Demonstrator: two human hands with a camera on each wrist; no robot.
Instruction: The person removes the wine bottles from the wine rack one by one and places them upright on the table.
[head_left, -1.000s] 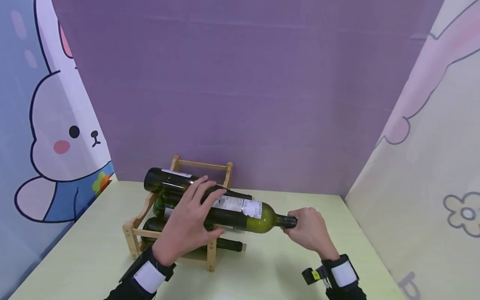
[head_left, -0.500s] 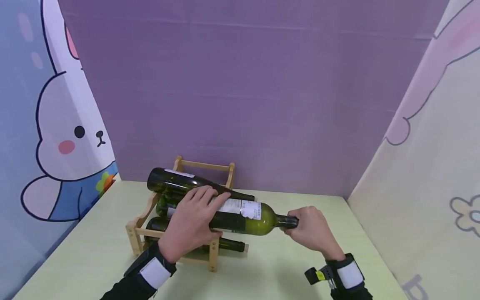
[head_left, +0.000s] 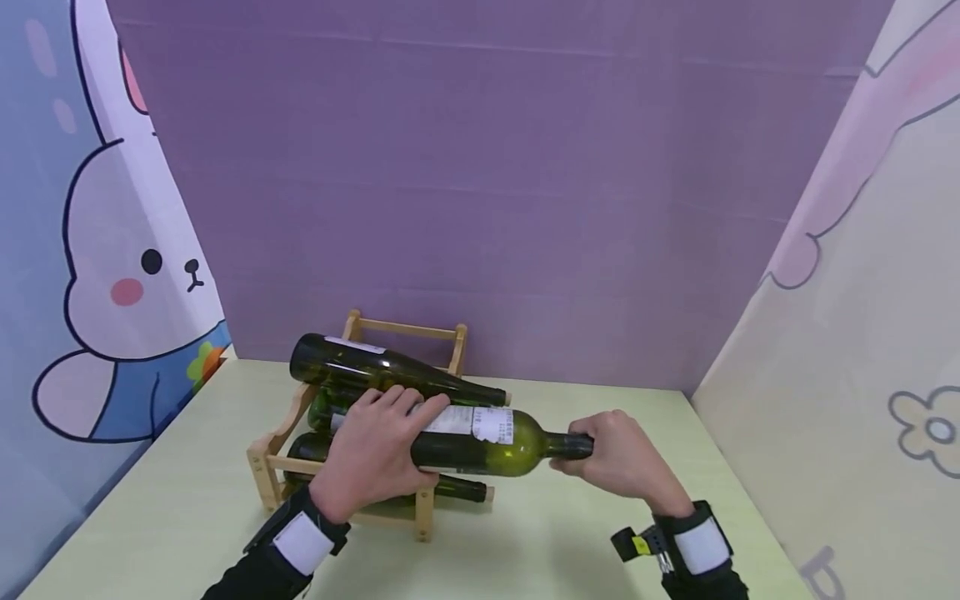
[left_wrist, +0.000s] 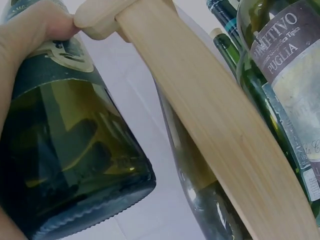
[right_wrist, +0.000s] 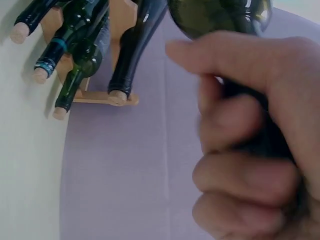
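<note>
A green wine bottle (head_left: 528, 446) with a white label lies sideways across my two hands, over the front of a wooden wine rack (head_left: 423, 512). My left hand (head_left: 378, 450) grips its body from above, the thumb on the near side. Curled round the dark neck is my right hand (head_left: 618, 457), seen close in the right wrist view. The left wrist view shows the bottle's base (left_wrist: 100, 200) beside the rack's wooden rail (left_wrist: 200, 110), with a gap between them. Part of the bottle's body is hidden under my left hand.
Several bottles lie in the rack: a dark one (head_left: 337, 358) on top, others below, corked necks (right_wrist: 117, 95) pointing right. One bottle's label (left_wrist: 295, 60) shows close by. The pale table (head_left: 525, 550) meets a purple backdrop (head_left: 480, 183) behind the rack.
The held bottle has come slightly down and nearer to me, and lies more level. My left fingers, spread before, have drawn closer together over it. My right hand keeps its hold on the neck.
</note>
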